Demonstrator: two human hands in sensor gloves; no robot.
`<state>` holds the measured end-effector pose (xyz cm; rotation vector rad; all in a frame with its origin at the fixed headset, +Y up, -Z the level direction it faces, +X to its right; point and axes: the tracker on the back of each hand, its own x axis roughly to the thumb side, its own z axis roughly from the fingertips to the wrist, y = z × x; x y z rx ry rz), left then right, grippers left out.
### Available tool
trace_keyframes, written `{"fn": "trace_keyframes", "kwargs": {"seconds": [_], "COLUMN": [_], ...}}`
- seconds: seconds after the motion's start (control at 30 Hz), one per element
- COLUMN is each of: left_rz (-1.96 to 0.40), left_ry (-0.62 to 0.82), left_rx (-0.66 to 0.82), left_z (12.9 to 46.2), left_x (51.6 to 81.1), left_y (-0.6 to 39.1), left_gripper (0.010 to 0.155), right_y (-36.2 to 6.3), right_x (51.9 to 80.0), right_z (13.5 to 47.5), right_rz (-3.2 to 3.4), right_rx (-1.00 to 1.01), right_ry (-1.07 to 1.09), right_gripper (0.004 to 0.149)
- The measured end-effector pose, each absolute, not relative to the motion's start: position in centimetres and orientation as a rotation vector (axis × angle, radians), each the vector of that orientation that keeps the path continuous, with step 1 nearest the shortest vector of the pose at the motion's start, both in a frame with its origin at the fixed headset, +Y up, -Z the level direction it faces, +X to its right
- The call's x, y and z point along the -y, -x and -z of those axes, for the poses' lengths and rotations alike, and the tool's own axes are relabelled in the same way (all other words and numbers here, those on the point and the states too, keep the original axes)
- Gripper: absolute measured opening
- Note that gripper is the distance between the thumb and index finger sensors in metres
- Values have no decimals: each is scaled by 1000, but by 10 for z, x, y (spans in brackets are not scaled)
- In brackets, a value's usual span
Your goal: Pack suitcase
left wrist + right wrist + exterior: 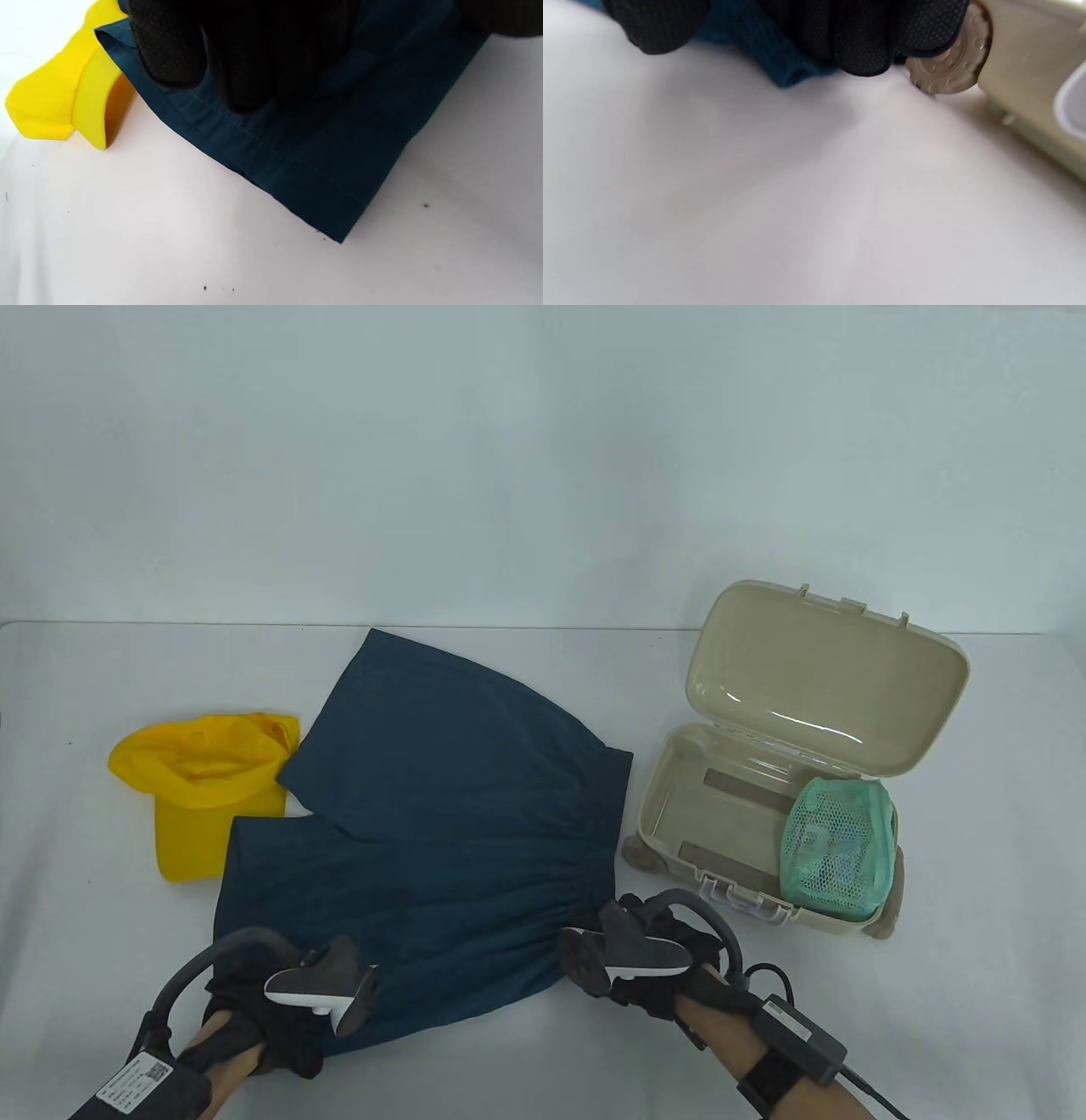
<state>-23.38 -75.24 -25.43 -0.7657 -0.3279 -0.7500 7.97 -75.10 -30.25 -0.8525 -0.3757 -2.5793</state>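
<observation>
Dark blue shorts [441, 814] lie spread flat in the middle of the table, waistband toward the right. My left hand [288, 1027] is at the near leg's hem; in the left wrist view my left hand [237, 55] has its fingers curled down onto the shorts [331, 140] by the hem corner. My right hand [632, 933] holds the near end of the waistband. In the right wrist view my right hand [734, 46] has the gathered shorts [785, 67] pinched between thumb and fingers. The beige suitcase [657, 806] stands open at the right with a green mesh pouch [840, 840] inside.
A yellow cap [199, 780] lies left of the shorts, its brim [97, 106] close to the hem. The suitcase lid [823, 678] stands tilted back. A suitcase wheel [950, 63] sits right beside my right fingers.
</observation>
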Motion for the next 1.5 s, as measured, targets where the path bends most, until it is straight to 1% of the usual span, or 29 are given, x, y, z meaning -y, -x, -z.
{"fn": "trace_keyframes", "kwargs": {"seconds": [0.07, 0.1, 0.17, 0.23, 0.3, 0.37, 0.53, 0.63, 0.7, 0.77, 0.83, 0.9, 0.97, 1.0, 1.07, 1.1, 1.2, 1.27, 1.33, 1.4, 1.5], "left_rz": [783, 769, 745, 762, 769, 770, 642, 592, 575, 542, 494, 476, 454, 452, 460, 465, 475, 490, 524, 548, 573], "left_ry": [743, 731, 696, 689, 665, 639, 707, 679, 640, 582, 507, 457, 387, 368, 306, 290, 219, 198, 173, 148, 97], "left_rx": [316, 302, 299, 304, 306, 310, 287, 265, 244, 222, 188, 161, 122, 112, 74, 64, 22, 0, -34, -51, -68], "left_z": [257, 258, 260, 260, 261, 261, 265, 268, 270, 272, 274, 276, 279, 279, 280, 280, 281, 283, 291, 300, 319], "left_x": [754, 756, 757, 758, 759, 757, 752, 742, 729, 712, 688, 671, 645, 638, 611, 603, 568, 553, 534, 523, 514], "left_y": [237, 240, 241, 242, 242, 242, 248, 253, 256, 259, 265, 269, 275, 277, 280, 281, 285, 287, 289, 288, 281], "left_gripper": [87, 85, 76, 68, 56, 46, 42, 41, 41, 41, 41, 41, 41, 41, 41, 41, 41, 41, 41, 41, 42], "right_y": [-77, -75, -74, -73, -71, -69, -75, -76, -76, -77, -79, -81, -82, -82, -81, -81, -77, -76, -74, -74, -74], "right_x": [753, 753, 755, 755, 755, 753, 743, 733, 726, 712, 695, 683, 666, 660, 642, 638, 618, 612, 606, 604, 606], "right_z": [300, 299, 296, 294, 292, 292, 295, 297, 298, 299, 302, 304, 308, 310, 312, 312, 308, 307, 307, 310, 319], "right_rz": [2546, 2539, 2567, 2583, 2587, 2582, 2661, 2679, 2702, 2748, 2818, 2876, 2943, 2960, 3025, 3044, 3082, 3100, 3128, 3146, 3172], "right_rx": [316, 293, 262, 220, 192, 180, 235, 269, 255, 216, 186, 166, 146, 139, 141, 149, 269, 341, 504, 598, 685], "right_ry": [859, 859, 860, 877, 883, 891, 873, 874, 876, 878, 870, 860, 844, 839, 839, 845, 913, 961, 1029, 1060, 1025], "right_gripper": [78, 77, 73, 64, 54, 49, 46, 45, 45, 45, 45, 45, 45, 45, 45, 45, 45, 45, 45, 46, 46]}}
